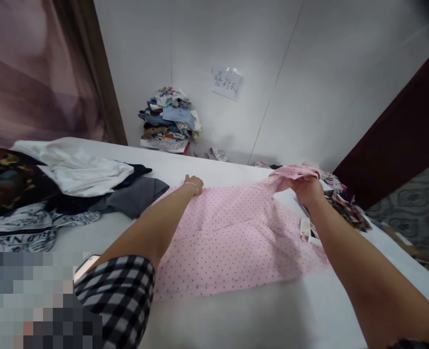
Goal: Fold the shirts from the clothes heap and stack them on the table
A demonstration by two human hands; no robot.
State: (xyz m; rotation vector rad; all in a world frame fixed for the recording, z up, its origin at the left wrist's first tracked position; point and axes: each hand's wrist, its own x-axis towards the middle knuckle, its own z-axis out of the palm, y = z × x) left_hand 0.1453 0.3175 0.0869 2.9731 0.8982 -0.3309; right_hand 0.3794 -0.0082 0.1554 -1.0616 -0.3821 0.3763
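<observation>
Head view. A pink dotted garment (229,237) lies spread flat on a white table (272,315), filling the centre of the frame. The left hand (194,184) rests at the garment's far-left corner, at about 11 o'clock from the cloth's middle, palm down and fingers curled low, pressing the fabric to the table rather than gripping it. The right hand (308,190), at about 1 o'clock, is closed on a bunched fold of the same garment and lifts that portion slightly clear of the table, thumb side toward the camera.

Both forearms reach forward and well apart; the left arm shows a black-and-white checked sleeve (116,300) and a thin bracelet at the wrist. The right forearm crosses the garment's right edge.

Judged from the pose, the step in hand is straightening and folding the cloth. It is done well when the pinned corner stays fixed, the lifted part is drawn taut and level, and the edge is laid square without trapping creases.

At 9 o'clock lie a white garment (83,169) and a grey one (137,196), near but apart from the pink cloth. At 12 o'clock a stack of folded clothes (170,118) stands against the wall below a paper label (227,82). Patterned cloths (345,206) lie just beyond the right hand at 3 o'clock.
</observation>
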